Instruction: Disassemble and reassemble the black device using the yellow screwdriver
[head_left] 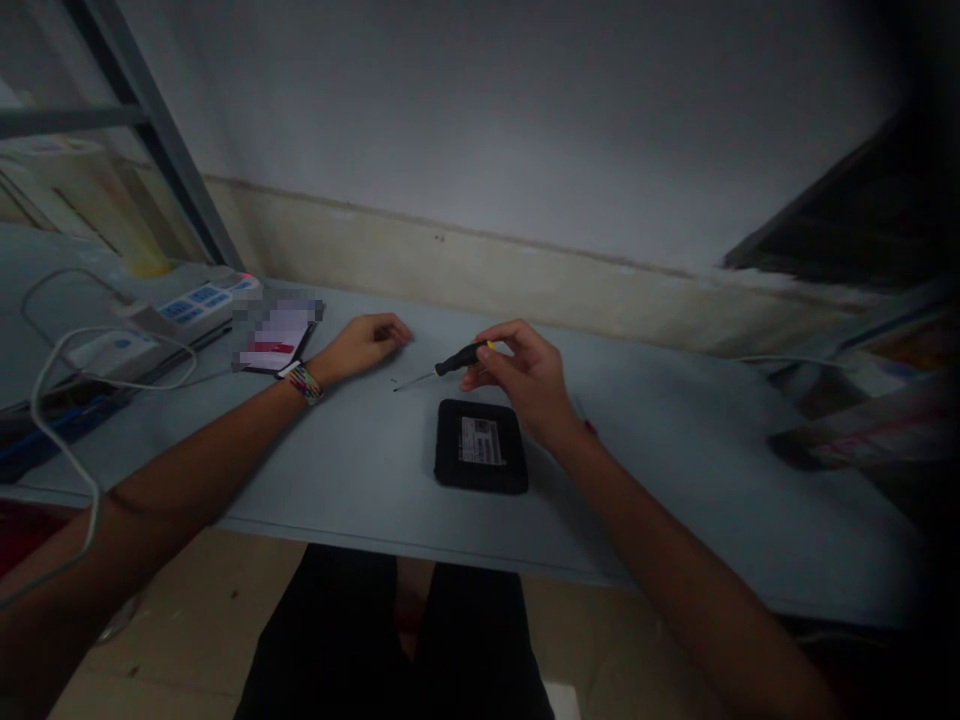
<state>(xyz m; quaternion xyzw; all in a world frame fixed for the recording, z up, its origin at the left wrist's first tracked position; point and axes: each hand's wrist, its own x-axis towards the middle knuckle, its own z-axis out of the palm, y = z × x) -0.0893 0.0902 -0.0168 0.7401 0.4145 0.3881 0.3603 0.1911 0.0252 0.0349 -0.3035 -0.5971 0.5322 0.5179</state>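
Observation:
My right hand [521, 375] grips a screwdriver [459, 359] by its black handle with a yellow end. The shaft slants down to the left, its tip close to the tabletop beside a tiny dark piece, perhaps a screw [394, 380]. Just below this hand lies a flat black box [481, 447] with rounded corners and a printed white label facing up. My left hand [369, 342] rests on the table to the left of the screwdriver tip, its fingers loosely bent with nothing seen in them. A colourful band [305, 382] circles the left wrist.
Left of my left hand is a phone [277, 335] with a lit screen. Behind it sits a white power strip [202, 303], with a white cable [56, 420] looping over my left forearm. A wall backs the pale blue table [337, 480]. Blurred packaging [847, 430] stands at right.

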